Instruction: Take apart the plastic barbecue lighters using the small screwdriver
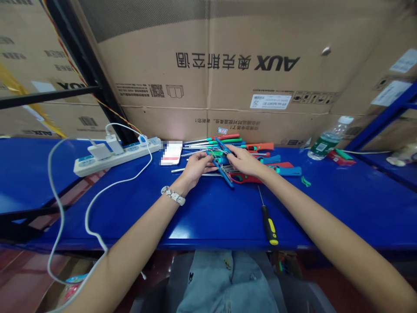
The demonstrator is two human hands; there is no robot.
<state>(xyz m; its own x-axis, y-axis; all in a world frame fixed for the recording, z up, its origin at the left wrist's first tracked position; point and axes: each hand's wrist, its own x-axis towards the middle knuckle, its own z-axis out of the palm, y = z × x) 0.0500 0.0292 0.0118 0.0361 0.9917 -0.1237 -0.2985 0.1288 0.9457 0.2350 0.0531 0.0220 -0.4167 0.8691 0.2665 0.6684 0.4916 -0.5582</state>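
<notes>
My left hand is closed on a blue casing piece that slants down to the right. Beside it, my right hand pinches another blue part; small inner parts show between the two. Behind and under my hands lies a pile of long-nosed lighters with red, orange and blue handles, such as a blue one and an orange one. A black and yellow screwdriver lies below my right forearm. A small green piece rests to the right of the pile.
A phone and a white power strip with plugs and looping cables are at the left. A water bottle and a small red box stand at the right. Large cartons back the blue table.
</notes>
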